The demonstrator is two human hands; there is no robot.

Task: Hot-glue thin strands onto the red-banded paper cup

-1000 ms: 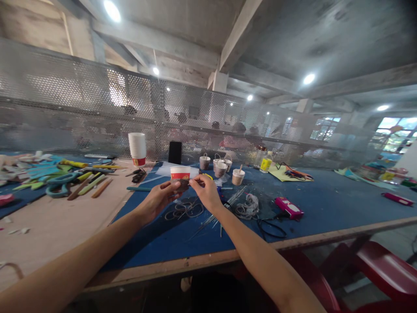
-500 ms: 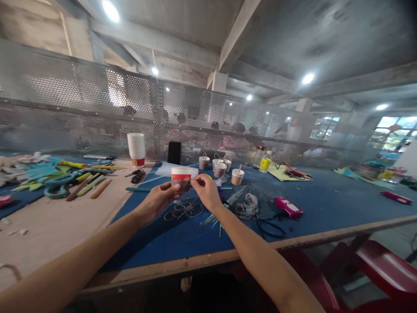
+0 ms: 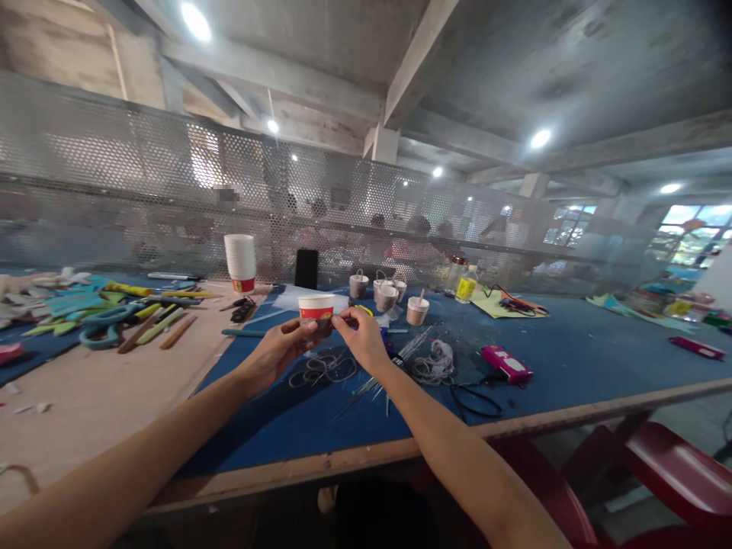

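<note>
A small paper cup [image 3: 316, 307], white at the rim and red below, is held above the blue table mat. Dark grey-brown material covers its lower part. My left hand [image 3: 280, 347] grips the cup from the left, thumb in front. The fingertips of my right hand [image 3: 357, 332] are pinched together at the cup's right side, on the edge of the dark material. Beneath the hands lies a loose tangle of thin cord [image 3: 323, 369]. Several similar small cups [image 3: 387, 297] with grey coverings stand behind, to the right.
A stack of paper cups [image 3: 239, 263] and a black phone [image 3: 306, 268] stand at the back. Scissors [image 3: 106, 324] and sticks lie left. Thin wires, a string bundle [image 3: 435, 362] and a magenta device [image 3: 506, 364] lie right. A perforated metal screen [image 3: 320, 191] rises behind the table.
The cup has tilted slightly, showing more of its rim and opening, and has shifted a little left. Both hands keep nearly the same place and hold.
</note>
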